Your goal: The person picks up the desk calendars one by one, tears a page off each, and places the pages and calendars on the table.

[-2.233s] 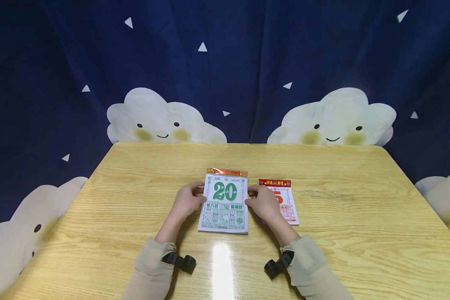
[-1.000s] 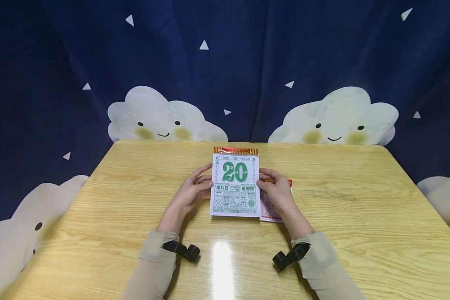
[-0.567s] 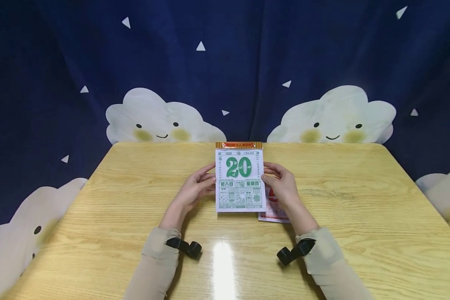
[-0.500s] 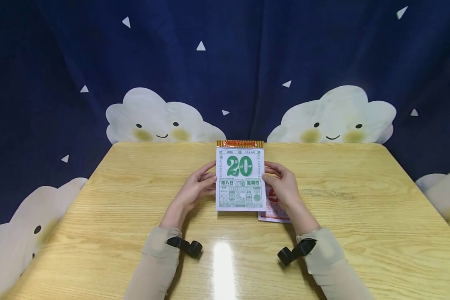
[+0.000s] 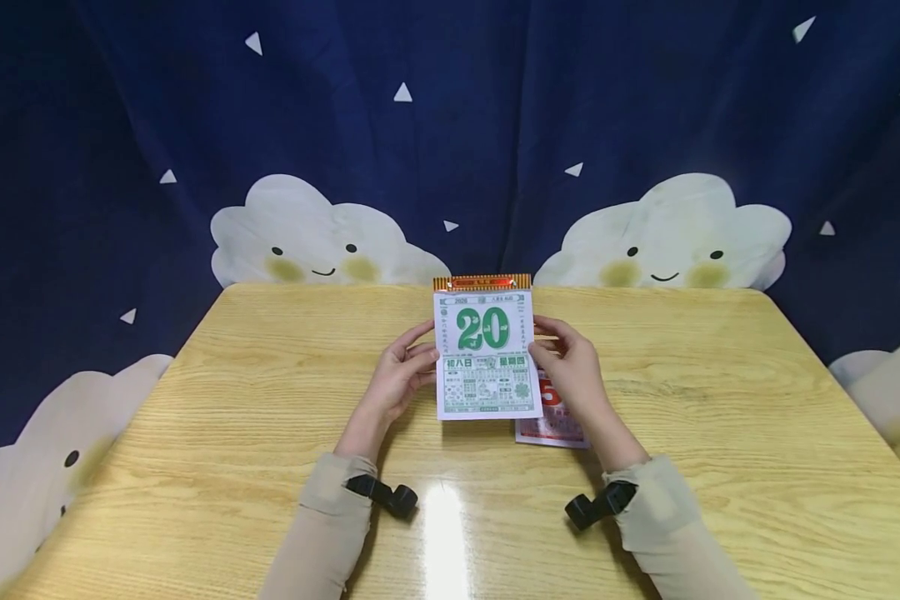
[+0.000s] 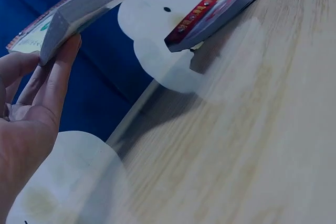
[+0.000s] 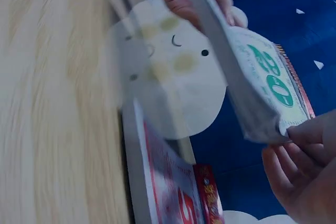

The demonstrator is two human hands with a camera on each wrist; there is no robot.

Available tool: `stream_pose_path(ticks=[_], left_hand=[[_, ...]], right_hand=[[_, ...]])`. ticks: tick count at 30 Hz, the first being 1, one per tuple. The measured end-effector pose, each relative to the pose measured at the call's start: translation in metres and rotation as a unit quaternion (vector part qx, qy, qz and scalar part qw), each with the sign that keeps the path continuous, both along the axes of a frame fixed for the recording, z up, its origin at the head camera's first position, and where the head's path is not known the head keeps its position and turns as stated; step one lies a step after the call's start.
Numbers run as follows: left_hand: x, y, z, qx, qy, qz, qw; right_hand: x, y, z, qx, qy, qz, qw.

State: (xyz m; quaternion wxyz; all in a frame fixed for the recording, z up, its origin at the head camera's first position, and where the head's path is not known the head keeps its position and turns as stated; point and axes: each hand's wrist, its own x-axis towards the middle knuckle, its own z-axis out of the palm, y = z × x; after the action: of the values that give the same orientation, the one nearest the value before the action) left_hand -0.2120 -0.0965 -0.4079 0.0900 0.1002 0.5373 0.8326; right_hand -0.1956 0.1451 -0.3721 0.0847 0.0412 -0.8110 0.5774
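Green calendar [image 5: 484, 352] | lifted higher off table [image 5: 270, 400] | both hands [image 5: 397, 385] gripping

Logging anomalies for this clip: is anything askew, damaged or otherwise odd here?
Nothing stands out. Both hands, left hand and right hand, hold the green calendar pad tilted up off the table; the red calendar pad lies flat, intact.
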Motion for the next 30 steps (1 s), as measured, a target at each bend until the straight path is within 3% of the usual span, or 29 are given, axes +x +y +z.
stream_pose_path(ticks=[2,4,8,10,12,15,24,30], left_hand=[[0.000,0.001,0.000,0.004,0.002,0.002,1.0000],[0.000,0.001,0.000,0.005,0.004,0.004,1.0000],[-0.001,0.001,0.000,0.007,0.005,0.002,1.0000],[-0.001,0.001,0.000,0.011,0.003,0.002,0.9999],[-0.001,0.001,0.000,0.014,0.002,0.002,0.9999],[-0.002,0.000,0.000,0.019,0.004,0.002,0.9998],[-0.002,0.002,0.001,0.025,0.009,0.000,0.9996],[-0.003,0.002,0.000,0.032,0.015,-0.002,0.9994]], right_hand=[[0.001,0.000,0.001,0.062,0.055,-0.003,0.997],[0.003,0.000,0.001,0.130,0.115,-0.011,0.985],[0.005,0.001,0.002,0.246,0.238,-0.018,0.939],[0.006,0.001,0.003,0.284,0.288,-0.019,0.915],[0.006,0.002,0.003,0.303,0.323,-0.012,0.897],[0.008,0.001,0.004,0.316,0.347,0.016,0.883],[0.020,-0.004,0.002,0.335,0.346,0.175,0.858],[0.020,-0.005,-0.003,0.367,0.368,0.220,0.826]])
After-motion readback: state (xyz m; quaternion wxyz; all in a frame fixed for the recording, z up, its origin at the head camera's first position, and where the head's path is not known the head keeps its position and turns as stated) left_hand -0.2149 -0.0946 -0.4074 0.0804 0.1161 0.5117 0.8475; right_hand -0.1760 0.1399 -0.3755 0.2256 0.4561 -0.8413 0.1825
